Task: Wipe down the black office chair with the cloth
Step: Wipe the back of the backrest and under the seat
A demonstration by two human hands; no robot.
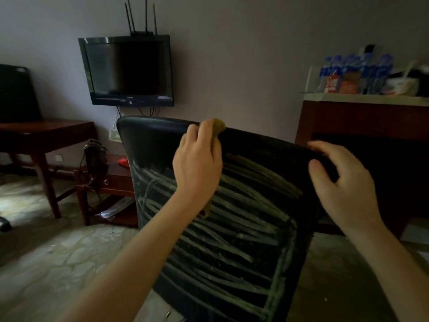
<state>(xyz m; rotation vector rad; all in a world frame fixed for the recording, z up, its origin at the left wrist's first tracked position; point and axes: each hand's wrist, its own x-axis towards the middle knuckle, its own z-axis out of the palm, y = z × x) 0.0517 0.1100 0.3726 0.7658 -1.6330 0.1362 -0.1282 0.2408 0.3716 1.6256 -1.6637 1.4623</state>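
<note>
Right now your left hand [197,159] is clenched around the cloth [219,126], pressing it to the top rim of the black office chair [232,240], whose back stands tilted before you. Your right hand [343,184] curls over the rim's right corner, apparently clasping it, though blur leaves that unsure. Brace firmly there and draw the cloth along the rim in overlapping passes, then down the pale, streaked ribs below.

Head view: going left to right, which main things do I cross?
First the wooden table → wall TV → left hand holding the cloth against the chair → right hand gripping the chair's top edge.
</note>
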